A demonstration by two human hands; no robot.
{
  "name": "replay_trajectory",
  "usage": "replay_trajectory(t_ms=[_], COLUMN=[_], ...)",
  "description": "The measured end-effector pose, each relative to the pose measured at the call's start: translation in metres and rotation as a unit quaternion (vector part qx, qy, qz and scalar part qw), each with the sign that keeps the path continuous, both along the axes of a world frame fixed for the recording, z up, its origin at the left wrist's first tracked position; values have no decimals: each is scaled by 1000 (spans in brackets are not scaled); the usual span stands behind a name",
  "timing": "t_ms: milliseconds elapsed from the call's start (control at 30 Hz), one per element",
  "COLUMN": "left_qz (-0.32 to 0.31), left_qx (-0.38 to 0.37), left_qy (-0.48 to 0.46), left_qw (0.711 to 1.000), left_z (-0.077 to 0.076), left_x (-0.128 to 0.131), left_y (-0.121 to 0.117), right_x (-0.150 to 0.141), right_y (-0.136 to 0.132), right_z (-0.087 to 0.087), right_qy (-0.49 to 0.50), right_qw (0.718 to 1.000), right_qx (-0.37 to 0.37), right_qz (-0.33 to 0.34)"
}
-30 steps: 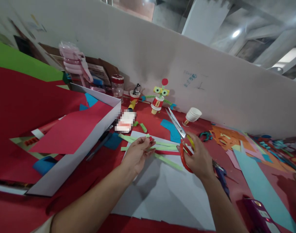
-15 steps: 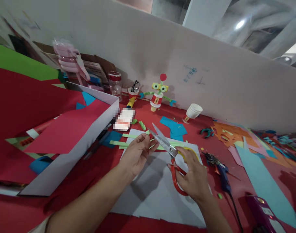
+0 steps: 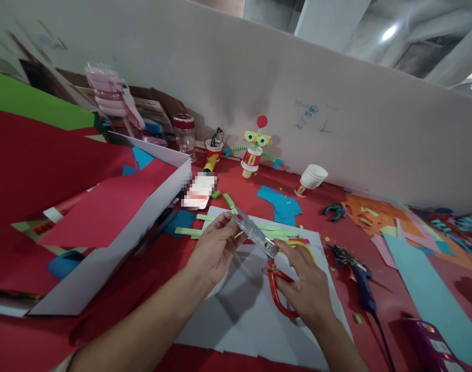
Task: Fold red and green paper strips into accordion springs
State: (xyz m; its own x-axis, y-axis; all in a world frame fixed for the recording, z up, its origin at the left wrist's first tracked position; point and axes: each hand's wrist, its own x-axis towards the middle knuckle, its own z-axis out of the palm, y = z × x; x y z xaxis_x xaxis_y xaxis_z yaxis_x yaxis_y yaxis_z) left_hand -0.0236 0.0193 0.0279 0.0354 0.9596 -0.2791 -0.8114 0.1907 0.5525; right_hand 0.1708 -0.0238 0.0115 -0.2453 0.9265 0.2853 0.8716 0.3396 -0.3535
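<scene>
One head-worn view, looking forward and down, close over the fingers.
Camera sits above and behind the fingers, on the wearer's side; left-hand fingers (image 3: pixel 225 223) and right-hand fingers (image 3: pixel 296 254) land just below frame centre, near the lens. Left forearm (image 3: pixel 151 316) and right forearm (image 3: pixel 334 336) run up from the bottom edge to them. White sheet (image 3: pixel 244 323) fills the frame below the fingers; red tabletop (image 3: pixel 241 187) continues beyond them to a pale wall (image 3: pixel 228 77), ceiling (image 3: pixel 371 36) far off, up and right of the fingers. Wall top slopes down rightward; camera roll or wall angle, can't tell.
</scene>
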Motion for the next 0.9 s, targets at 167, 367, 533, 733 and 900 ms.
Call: replay_trajectory(t_ms=[167,367,533,733,900], left_qz=[2,5,23,9,-41], left_qx=[-4,1,-10,-29,-48], left_qy=[0,-9,-6,-14,-55], left_qw=[1000,1000,1000,999,997], left_z=[-2,-1,2,-2,-1], left_x=[0,-1,0,-1,-3], left_y=[1,0,-2,0,2], right_x=[0,-3,-4,-6,6], right_y=[1,1,0,-2,34], right_z=[0,3,4,0,12], right_qy=[23,85,115,149,75], right_qw=[1000,995,991,987,988], right_qx=[-13,-52,-64,-53,-31], right_qz=[2,10,19,-11,-134])
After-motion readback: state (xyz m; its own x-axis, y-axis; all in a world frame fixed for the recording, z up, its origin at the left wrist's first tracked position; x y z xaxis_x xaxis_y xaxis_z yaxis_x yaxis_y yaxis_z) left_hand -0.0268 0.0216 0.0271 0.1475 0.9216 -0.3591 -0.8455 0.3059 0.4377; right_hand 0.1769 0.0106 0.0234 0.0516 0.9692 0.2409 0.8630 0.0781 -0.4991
